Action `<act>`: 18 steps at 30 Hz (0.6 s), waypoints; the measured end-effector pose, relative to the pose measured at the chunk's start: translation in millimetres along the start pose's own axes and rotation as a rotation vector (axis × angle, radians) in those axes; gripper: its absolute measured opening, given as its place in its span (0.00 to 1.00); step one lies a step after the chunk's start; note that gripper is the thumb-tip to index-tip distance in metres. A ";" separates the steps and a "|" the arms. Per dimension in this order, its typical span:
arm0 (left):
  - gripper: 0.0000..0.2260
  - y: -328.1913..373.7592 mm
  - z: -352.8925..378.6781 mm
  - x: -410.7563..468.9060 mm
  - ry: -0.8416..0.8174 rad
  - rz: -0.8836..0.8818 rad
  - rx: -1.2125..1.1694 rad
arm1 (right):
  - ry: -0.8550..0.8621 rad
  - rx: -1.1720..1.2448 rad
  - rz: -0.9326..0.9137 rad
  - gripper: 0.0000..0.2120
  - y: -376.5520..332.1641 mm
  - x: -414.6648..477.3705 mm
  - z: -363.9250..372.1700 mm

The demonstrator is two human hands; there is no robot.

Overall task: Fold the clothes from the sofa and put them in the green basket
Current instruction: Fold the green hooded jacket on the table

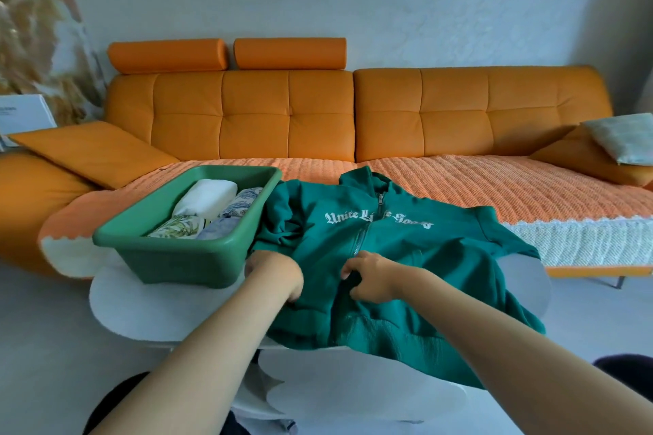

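Left hand (275, 274), right hand (371, 278), fingers curled.

Head view looks down across the table (141, 309) toward the sofa (254, 116)

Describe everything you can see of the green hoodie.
Teal-green hoodie, apparently fleece: metal front zip, white gothic lettering across the chest, ribbed hem. It lies front up, unfolded and rumpled, on the white table, touching the green basket. The left hand holds its edge; the right hand pinches fabric beside the zip.

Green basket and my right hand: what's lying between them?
In the head view, the left hand and a stretch of the green hoodie lie between the green basket and the right hand.
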State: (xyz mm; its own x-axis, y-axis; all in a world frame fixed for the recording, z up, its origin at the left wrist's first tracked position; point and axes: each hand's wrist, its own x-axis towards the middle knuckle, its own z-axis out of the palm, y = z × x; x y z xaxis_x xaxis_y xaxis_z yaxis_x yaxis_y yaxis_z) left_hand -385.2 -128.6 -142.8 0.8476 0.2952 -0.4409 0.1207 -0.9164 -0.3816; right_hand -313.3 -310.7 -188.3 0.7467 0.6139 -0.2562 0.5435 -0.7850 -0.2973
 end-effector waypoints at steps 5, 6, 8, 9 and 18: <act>0.18 54.0 -16.4 -1.2 0.343 0.366 -0.272 | 0.076 0.104 0.057 0.22 37.5 -23.5 -8.4; 0.20 63.7 -16.9 -5.7 0.259 0.476 -0.372 | 0.117 0.112 0.060 0.22 44.5 -28.5 -11.3; 0.29 92.0 -16.4 -13.5 0.096 0.602 -0.391 | 0.170 0.091 0.081 0.22 66.4 -45.6 -15.6; 0.34 106.0 -14.0 -16.1 0.065 0.622 -0.334 | 0.176 0.079 0.102 0.22 78.0 -54.4 -16.4; 0.21 155.5 -9.0 -17.8 0.434 0.638 -0.091 | 0.117 0.051 0.194 0.38 126.3 -102.0 3.5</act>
State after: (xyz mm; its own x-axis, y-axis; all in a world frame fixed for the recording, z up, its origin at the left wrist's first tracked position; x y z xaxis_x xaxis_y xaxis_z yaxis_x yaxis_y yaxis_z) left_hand -376.9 -278.7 -187.0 0.8915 -0.4121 -0.1880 -0.4328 -0.8975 -0.0849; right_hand -322.2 -472.2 -202.9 0.8764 0.4356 -0.2055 0.3673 -0.8804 -0.3000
